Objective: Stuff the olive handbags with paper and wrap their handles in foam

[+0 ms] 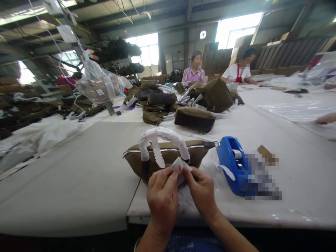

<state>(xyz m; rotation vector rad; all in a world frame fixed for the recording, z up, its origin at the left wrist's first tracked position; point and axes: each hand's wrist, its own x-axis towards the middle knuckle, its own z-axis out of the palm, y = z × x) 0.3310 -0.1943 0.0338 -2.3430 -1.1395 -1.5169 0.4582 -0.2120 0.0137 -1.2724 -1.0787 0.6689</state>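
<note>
An olive-green handbag (133, 161) with a silver zip along its top stands on the table in front of me. Its handles (165, 132) are wrapped in white material, and a loose white strip hangs from them. My left hand (164, 194) and my right hand (202, 190) meet at the near side of the bag, just below a metal ring. Both pinch a small piece of white wrapping paper (178, 163) between thumb and fingers. Part of the bag's front is hidden behind my hands.
A blue tape dispenser (231, 164) stands right of the bag, with a brown piece (267, 155) beyond it. A pile of olive bags (194, 119) lies behind. Two people sit at the far side, and another person's hand (327, 119) rests at the right edge.
</note>
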